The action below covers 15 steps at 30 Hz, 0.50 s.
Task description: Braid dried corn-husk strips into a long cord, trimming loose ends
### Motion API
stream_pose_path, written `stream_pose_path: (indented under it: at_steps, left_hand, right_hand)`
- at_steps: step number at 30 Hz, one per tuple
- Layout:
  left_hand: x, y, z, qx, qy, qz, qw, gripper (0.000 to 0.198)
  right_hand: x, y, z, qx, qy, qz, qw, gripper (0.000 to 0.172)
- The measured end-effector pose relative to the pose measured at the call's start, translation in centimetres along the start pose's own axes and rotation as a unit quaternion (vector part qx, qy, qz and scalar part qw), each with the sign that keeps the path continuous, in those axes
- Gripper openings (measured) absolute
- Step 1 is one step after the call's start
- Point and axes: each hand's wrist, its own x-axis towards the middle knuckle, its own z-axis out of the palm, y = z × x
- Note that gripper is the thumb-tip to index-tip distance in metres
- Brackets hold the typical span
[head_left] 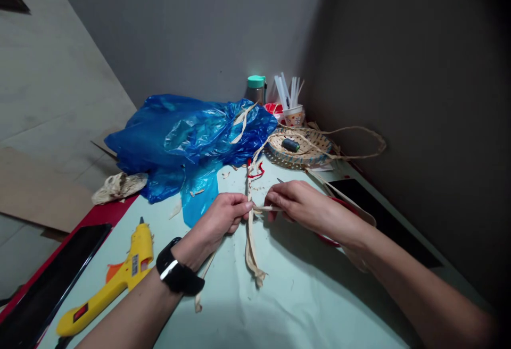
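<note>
I see the left hand [225,213] pinching the fibre braid [249,190], which runs toward the table's [291,285] far edge, seemingly to steady it while the right hand [295,200] grips one strand [261,208] sideways.

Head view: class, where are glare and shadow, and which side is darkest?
Head view: glare spots the blue bag, and a glint crosses the black wristband; head view: a soft shadow lies on the pale table beneath the right forearm; head view: the right side is darkest.
</note>
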Motion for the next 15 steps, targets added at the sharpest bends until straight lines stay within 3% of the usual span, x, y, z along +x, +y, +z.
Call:
stream_pose_path:
  at_steps: [3, 6, 15]
  left_hand:
    - [0.1, -0.1, -0.1, -0.022, -0.009, 0.003, 1.000, 0.017]
    - [0.1, -0.1, -0.1, -0.042, 0.003, 0.014, 0.999, 0.019]
    - [0.0, -0.4, 0.2, -0.028, 0.018, 0.027, 0.999, 0.021]
  right_hand:
    - [0.4, 0.5, -0.2, 0.175, -0.068, 0.044, 0.981, 0.021]
    - [0.6, 0.7, 0.1, 0.264, -0.111, 0.062, 0.956, 0.018]
    - [0.7, 0.7, 1.5, 0.396, -0.088, 0.055, 0.912, 0.026]
